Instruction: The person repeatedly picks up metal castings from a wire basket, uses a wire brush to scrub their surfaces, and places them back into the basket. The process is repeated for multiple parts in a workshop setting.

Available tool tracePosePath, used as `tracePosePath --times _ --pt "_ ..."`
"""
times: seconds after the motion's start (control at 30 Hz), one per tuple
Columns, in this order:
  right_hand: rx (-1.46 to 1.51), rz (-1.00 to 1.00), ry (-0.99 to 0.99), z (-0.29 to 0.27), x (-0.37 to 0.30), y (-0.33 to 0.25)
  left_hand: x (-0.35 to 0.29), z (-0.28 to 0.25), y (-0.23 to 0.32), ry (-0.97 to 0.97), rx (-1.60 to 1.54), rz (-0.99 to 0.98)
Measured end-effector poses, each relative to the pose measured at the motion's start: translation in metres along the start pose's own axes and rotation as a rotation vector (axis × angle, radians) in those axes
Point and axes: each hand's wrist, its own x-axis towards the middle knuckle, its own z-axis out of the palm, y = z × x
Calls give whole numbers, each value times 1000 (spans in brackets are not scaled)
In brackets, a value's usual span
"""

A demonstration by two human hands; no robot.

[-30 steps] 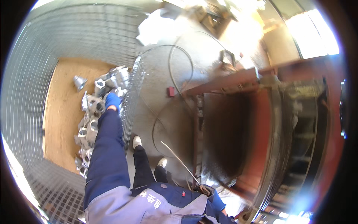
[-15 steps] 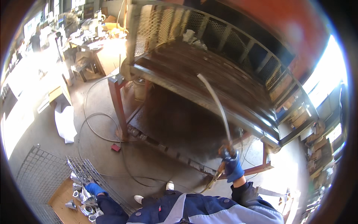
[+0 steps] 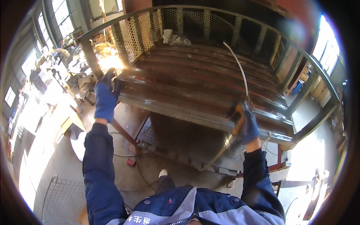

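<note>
In my right hand (image 3: 248,122), gloved in blue, is an air blow gun (image 3: 239,112) with an orange-brown handle. Its long, thin curved tube (image 3: 240,65) rises over the slatted bench (image 3: 176,103), and a hose (image 3: 221,154) trails from its lower end. My left hand (image 3: 106,95), in a blue glove with dark fingers, is stretched out to the bench's front left corner. Those fingers are blurred, so whether they hold anything cannot be made out. Several pale metal parts (image 3: 174,38) lie at the back of the slats, against the mesh.
A mesh guard rail (image 3: 206,22) encloses the bench's back and sides. At lower left stands a wire basket (image 3: 62,198), partly behind my left arm. A hose (image 3: 138,165) and a small red block (image 3: 131,162) lie on the floor. A cluttered worktable stands beyond on the left.
My left hand has gone from the metal parts in the wire basket up to the bench's left corner. The blow gun has risen and moved further over the slats. My view has shifted nearer the bench.
</note>
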Motion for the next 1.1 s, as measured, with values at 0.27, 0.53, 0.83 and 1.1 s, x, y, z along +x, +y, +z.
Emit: tracePosePath --times 0.27,0.53,0.83,1.1 --pt "-110 -12 214 -22 15 42 169 208 4 -455 254 391" --pt "-28 48 366 10 13 35 243 445 19 -890 457 307" --pt "-1 173 518 23 17 26 245 565 35 -835 317 287" --pt "-27 192 630 13 17 34 229 647 -18 -573 28 419"
